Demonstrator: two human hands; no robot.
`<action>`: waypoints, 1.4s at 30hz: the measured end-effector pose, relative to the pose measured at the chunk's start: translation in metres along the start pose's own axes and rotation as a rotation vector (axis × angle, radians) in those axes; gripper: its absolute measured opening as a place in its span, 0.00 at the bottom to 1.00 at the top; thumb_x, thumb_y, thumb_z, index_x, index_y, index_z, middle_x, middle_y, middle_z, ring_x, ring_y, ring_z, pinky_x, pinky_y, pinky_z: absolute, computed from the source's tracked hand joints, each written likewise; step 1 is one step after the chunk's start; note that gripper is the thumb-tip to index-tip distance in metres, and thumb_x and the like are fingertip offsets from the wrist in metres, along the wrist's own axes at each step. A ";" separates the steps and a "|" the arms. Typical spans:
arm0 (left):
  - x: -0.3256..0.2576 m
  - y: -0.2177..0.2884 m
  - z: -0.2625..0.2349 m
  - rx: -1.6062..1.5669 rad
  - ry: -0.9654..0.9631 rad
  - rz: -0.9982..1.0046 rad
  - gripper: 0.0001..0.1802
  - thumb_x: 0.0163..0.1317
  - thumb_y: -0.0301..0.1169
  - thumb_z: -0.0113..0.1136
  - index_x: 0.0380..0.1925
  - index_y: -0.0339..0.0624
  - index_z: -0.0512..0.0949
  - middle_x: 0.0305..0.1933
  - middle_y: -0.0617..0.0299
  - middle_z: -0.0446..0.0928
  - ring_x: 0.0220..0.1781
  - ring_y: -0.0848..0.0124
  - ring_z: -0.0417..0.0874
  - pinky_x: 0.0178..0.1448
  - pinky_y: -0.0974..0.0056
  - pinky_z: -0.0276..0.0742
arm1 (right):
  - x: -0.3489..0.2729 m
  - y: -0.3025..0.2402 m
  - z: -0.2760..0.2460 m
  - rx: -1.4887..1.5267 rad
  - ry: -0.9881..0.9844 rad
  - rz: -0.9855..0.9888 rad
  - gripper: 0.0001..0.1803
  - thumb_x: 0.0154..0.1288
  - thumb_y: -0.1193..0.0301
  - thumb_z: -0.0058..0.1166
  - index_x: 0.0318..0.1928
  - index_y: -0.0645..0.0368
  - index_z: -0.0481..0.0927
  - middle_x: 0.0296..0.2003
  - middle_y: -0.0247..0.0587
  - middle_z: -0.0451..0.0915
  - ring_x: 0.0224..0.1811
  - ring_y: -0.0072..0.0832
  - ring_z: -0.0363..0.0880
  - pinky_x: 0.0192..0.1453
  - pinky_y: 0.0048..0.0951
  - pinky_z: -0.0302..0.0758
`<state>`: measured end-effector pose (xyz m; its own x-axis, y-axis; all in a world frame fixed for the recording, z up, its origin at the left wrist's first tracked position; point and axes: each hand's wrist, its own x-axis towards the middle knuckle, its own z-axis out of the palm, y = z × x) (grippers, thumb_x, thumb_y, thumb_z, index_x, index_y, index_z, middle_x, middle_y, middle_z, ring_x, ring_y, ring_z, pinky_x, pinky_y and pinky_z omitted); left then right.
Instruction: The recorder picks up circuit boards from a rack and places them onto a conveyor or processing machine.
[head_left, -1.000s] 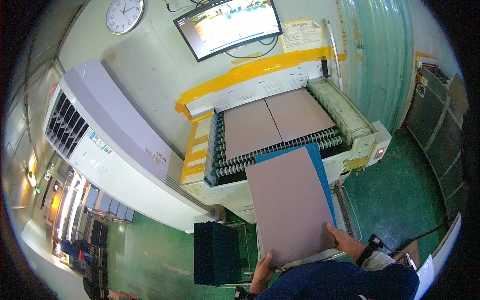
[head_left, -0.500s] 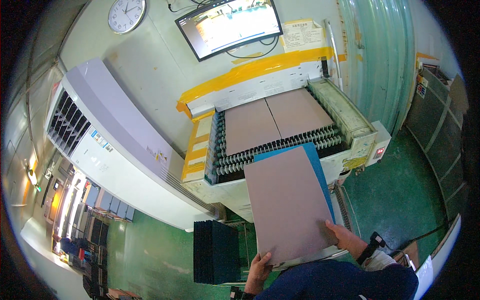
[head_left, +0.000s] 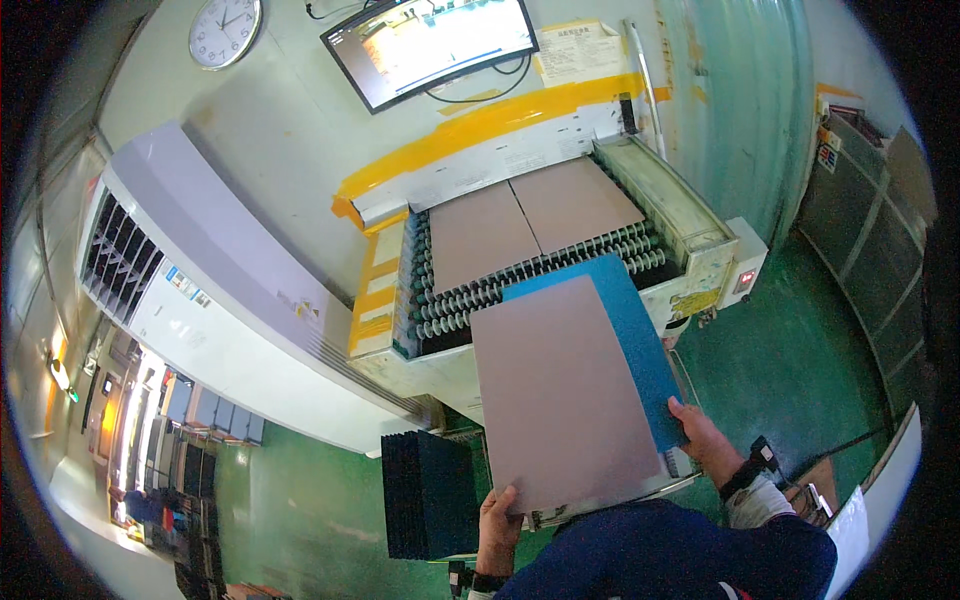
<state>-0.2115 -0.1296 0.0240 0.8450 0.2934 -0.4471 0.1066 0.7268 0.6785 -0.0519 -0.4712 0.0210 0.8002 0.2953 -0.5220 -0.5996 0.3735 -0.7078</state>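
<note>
My left hand (head_left: 499,528) pinches the flat pinkish-brown rectangular sheet (head_left: 565,400) at its near corner; my right hand (head_left: 706,441), thumb on top, grips the blue rectangular sheet (head_left: 637,345) beneath, probably steadying both.

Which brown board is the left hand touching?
The front brown board, partly covering the blue sheet: the left hand holds its near corner. The other two brown boards lie on the rollers.

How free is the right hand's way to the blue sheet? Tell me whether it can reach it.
Probably yes: the right hand appears to touch the blue sheet at its right edge, which the brown board leaves uncovered.
</note>
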 end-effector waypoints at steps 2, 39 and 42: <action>0.001 0.006 0.008 0.009 0.008 0.019 0.12 0.58 0.25 0.55 0.43 0.36 0.74 0.45 0.56 0.77 0.45 0.66 0.79 0.48 0.60 0.76 | -0.001 -0.007 -0.003 0.026 0.029 -0.010 0.24 0.67 0.57 0.45 0.51 0.65 0.71 0.47 0.45 0.77 0.44 0.34 0.78 0.48 0.40 0.75; 0.063 0.048 0.005 -0.265 -0.091 0.281 0.15 0.59 0.23 0.51 0.47 0.39 0.70 0.51 0.56 0.72 0.53 0.62 0.72 0.59 0.57 0.68 | 0.038 -0.014 -0.002 0.393 -0.021 -0.112 0.11 0.62 0.67 0.51 0.43 0.56 0.73 0.34 0.36 0.77 0.33 0.34 0.75 0.36 0.38 0.74; 0.067 0.050 0.005 -0.283 -0.129 0.272 0.12 0.59 0.23 0.52 0.44 0.39 0.72 0.43 0.59 0.76 0.47 0.66 0.76 0.55 0.57 0.74 | 0.035 -0.020 0.008 0.394 0.022 -0.131 0.08 0.62 0.68 0.51 0.41 0.56 0.74 0.33 0.36 0.77 0.30 0.34 0.75 0.34 0.38 0.74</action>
<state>-0.1474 -0.0767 0.0308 0.8832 0.4311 -0.1848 -0.2625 0.7808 0.5669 -0.0121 -0.4612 0.0205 0.8674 0.2055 -0.4532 -0.4490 0.7158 -0.5348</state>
